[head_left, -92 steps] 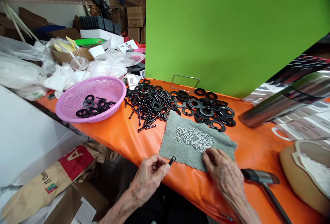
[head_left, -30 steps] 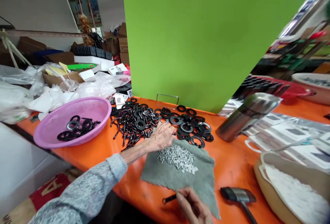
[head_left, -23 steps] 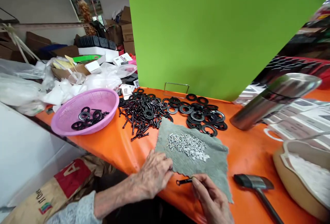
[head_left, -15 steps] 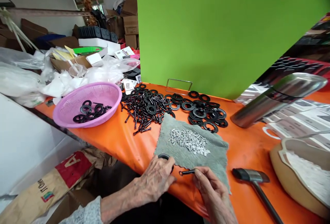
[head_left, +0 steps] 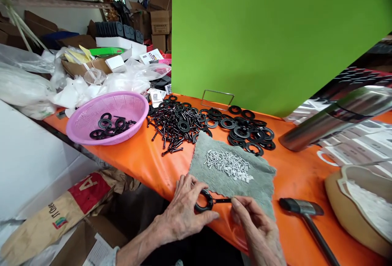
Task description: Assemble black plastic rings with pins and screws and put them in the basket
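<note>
At the near edge of the orange table (head_left: pixel 147 162), my left hand (head_left: pixel 183 213) pinches a black ring (head_left: pixel 203 201). My right hand (head_left: pixel 255 227) pinches a thin black pin (head_left: pixel 222 200) whose tip meets the ring. Both hands sit at the front edge of a grey cloth (head_left: pixel 260 186) that carries a heap of small silver pins (head_left: pixel 229 165). Behind the cloth lie a pile of black pins (head_left: pixel 173 129) and a spread of black rings (head_left: pixel 249 133).
A pink basket (head_left: pixel 101 109) with several black rings stands at the left. A hammer (head_left: pixel 306 213) lies right of the cloth. A steel flask (head_left: pixel 333 119) lies at the right, a beige tub (head_left: pixel 343 200) beyond it. A green board (head_left: pixel 275 33) stands behind. Bags and boxes crowd the left.
My left hand reached into the ring pile, came back with a black ring and now holds it against the black pin in my right hand.
</note>
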Available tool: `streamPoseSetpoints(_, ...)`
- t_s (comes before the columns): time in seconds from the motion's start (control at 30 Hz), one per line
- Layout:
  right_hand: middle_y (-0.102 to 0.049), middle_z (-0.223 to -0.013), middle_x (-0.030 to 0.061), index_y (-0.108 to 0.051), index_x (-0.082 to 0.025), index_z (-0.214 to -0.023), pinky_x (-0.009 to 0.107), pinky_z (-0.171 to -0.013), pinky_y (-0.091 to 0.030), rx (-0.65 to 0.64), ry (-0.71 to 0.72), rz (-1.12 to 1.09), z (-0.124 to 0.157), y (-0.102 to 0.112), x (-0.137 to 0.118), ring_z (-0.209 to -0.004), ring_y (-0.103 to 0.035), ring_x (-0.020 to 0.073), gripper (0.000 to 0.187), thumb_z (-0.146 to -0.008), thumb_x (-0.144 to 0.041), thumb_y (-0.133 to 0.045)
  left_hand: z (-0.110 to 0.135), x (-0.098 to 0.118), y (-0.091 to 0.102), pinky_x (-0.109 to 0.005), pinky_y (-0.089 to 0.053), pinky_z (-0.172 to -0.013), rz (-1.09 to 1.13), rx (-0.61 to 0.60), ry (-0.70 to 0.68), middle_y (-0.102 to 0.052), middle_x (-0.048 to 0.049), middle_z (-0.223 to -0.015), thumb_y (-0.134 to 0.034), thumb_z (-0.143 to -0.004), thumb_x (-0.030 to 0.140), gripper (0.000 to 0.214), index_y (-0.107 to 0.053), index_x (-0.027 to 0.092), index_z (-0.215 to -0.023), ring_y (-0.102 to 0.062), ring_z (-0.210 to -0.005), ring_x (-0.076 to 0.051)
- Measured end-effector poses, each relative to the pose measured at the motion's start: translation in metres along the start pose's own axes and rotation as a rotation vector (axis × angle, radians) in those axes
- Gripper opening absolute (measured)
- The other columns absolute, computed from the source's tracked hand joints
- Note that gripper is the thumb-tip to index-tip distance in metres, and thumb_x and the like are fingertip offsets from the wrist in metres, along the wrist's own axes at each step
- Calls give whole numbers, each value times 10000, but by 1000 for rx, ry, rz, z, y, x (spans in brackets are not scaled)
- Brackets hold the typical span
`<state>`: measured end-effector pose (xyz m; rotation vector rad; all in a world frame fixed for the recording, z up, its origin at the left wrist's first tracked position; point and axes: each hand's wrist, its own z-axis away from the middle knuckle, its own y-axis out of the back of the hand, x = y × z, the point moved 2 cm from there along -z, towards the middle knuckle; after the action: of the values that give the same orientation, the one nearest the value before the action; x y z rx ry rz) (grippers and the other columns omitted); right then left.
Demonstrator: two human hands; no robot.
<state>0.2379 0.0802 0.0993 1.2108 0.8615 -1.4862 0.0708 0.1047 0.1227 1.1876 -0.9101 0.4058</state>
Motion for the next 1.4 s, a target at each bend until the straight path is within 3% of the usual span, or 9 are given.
streamPoseSetpoints(0.13,-475,-588,-47,-606,-199,-753,205,-550,-357,-72,-3,-39,6,-18,-4,-571,-417,91,383,-760,-579,-655,-1,4,6,-280,-470,-780,322,-30,53,-632,-35,-923,-593,-845,218,223,-625,157,-1057,-560,-797,-153)
streamPoseSetpoints(0.23,-513,-579,-39,-617,-198,-788,214,-536,-389,-197,86,86,-1,-19,-6,-542,-461,98,354,-827,-549,-589,-6,1,7,-244,-451,-698,375,-19,86,-643,-10,-814,-541,-857,179,156,-672,151,-935,-547,-696,-125)
streamPoseSetpoints(0.37,-541,-585,-30,-643,-200,-806,229,-500,-389,-321,223,264,-14,-11,-8,-529,-486,113,331,-849,-518,-565,-9,-4,11,-252,-445,-758,271,-12,28,-636,-7,-829,-558,-853,164,133,-669,158,-926,-548,-733,-129)
streamPoseSetpoints(0.6,-646,-736,-5,-659,-248,-881,242,-626,-462,-401,503,432,-21,-4,-2,-665,-603,138,164,-897,-361,-542,-6,-11,4,-277,-449,-836,26,6,-127,-607,-40,-915,-540,-888,122,102,-630,146,-930,-568,-880,-162)
streamPoseSetpoints(0.8,-645,-782,13,-642,-266,-973,257,-634,-527,-466,705,585,-27,0,16,-708,-641,142,196,-948,-271,-447,-6,-15,-2,-301,-468,-826,-167,-11,-191,-598,-58,-906,-526,-888,103,106,-612,132,-942,-567,-891,-191)
streamPoseSetpoints(0.9,-648,-840,11,-626,-244,-1027,267,-627,-538,-447,746,655,-27,2,21,-702,-622,124,181,-957,-326,-480,-6,-17,-3,-286,-476,-813,-158,-13,-203,-587,-58,-894,-524,-887,96,98,-606,126,-932,-568,-879,-186)
streamPoseSetpoints(1.07,-615,-1111,59,-595,-218,-1107,339,-760,-546,-369,793,753,-15,5,20,-894,-613,157,243,-930,-375,-542,-6,-20,-4,-259,-477,-778,-79,-2,-233,-568,-44,-869,-521,-888,87,87,-594,133,-896,-560,-844,-169)
streamPoseSetpoints(1.3,-637,-960,34,-608,-218,-1044,290,-666,-545,-315,837,814,-12,-10,22,-762,-605,125,174,-942,-333,-527,-5,-23,-3,-249,-467,-772,15,-3,-265,-552,-35,-858,-503,-901,86,101,-584,145,-887,-550,-837,-158)
streamPoseSetpoints(1.4,-636,-911,42,-613,-250,-1091,320,-686,-562,-281,837,820,-12,0,27,-778,-623,159,202,-955,-242,-464,-5,-24,-2,-252,-467,-777,34,-6,-269,-558,-38,-858,-509,-902,92,94,-583,145,-878,-553,-843,-159)
